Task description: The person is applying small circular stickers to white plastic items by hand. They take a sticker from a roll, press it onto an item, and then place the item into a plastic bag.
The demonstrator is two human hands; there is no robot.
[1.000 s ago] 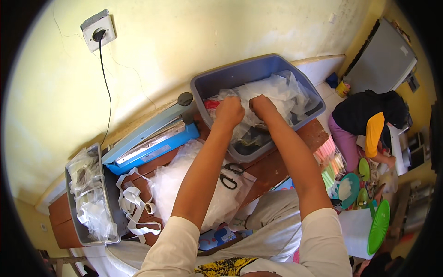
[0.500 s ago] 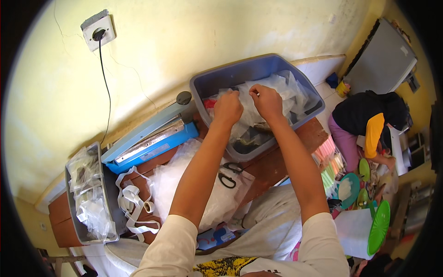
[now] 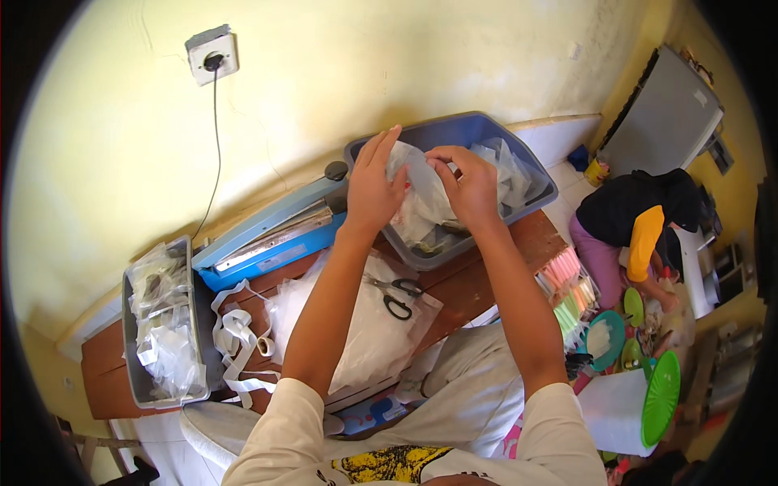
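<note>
Over a blue-grey plastic tub point(image 3: 462, 125), my right hand point(image 3: 468, 185) pinches the edge of a clear plastic bag point(image 3: 421, 172) between thumb and fingers. My left hand point(image 3: 375, 185) is at the bag's other side, its fingers stretched out and the thumb apart. Whether the left palm presses on the bag is hard to see. More clear plastic bags point(image 3: 509, 174), some with dark contents, lie inside the tub. Black-handled scissors point(image 3: 392, 285) rest on a stack of clear plastic bags point(image 3: 356, 344) nearer to me.
A blue impulse sealer point(image 3: 275, 257) stands left of the tub, its cord running to a wall socket point(image 3: 212, 61). Further left are white strap point(image 3: 235, 332) and a grey bin point(image 3: 198, 348) of filled bags. At right, a person point(image 3: 628, 219) bends beside a white bucket point(image 3: 612, 409).
My left hand has opened from a closed grip, fingers now extended upward. The clear bag has been raised between my hands. The whole view has shifted slightly.
</note>
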